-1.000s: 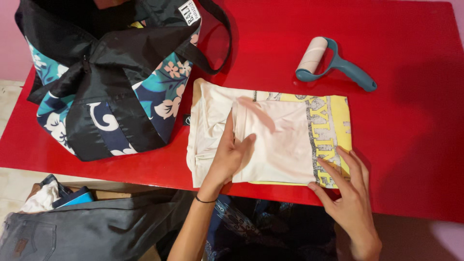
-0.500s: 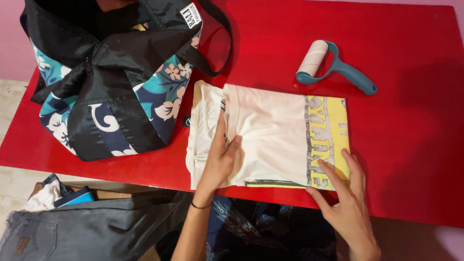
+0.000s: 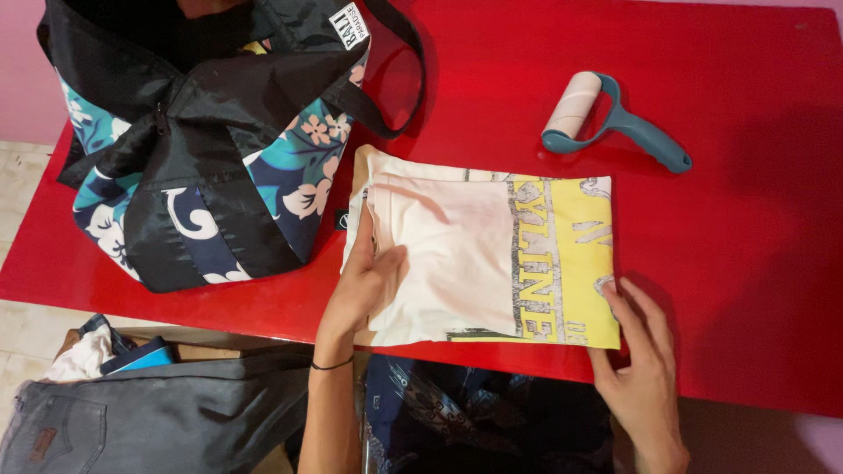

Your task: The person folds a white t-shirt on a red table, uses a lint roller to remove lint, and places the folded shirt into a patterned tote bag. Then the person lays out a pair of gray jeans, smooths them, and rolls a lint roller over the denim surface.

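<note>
Folded cream T-shirt (image 3: 457, 263) lying flat on the red surface (image 3: 746, 219), near its front edge, yellow printed panel turned to the right. Left hand (image 3: 364, 285) pressed flat on the shirt's left end, fingers (image 3: 386, 263) spread and open, gripping nothing, thumb pointing up along the fold. Right hand (image 3: 641, 360) down at the shirt's lower right corner, fingertips touching the yellow edge, fingers slightly curled; pinching the cloth or only resting on it, cannot tell. Thin black band on the left wrist. Just left of the shirt, touching or nearly so, a black bag with blue and teal flower print (image 3: 202, 149), top open, strap looping toward the shirt. Beyond the shirt, well apart from both hands, a lint roller with a teal handle (image 3: 606, 118) lying on its side. Below the surface's front edge, grey jeans (image 3: 149, 421) and other clothes bunched at lower left.
</note>
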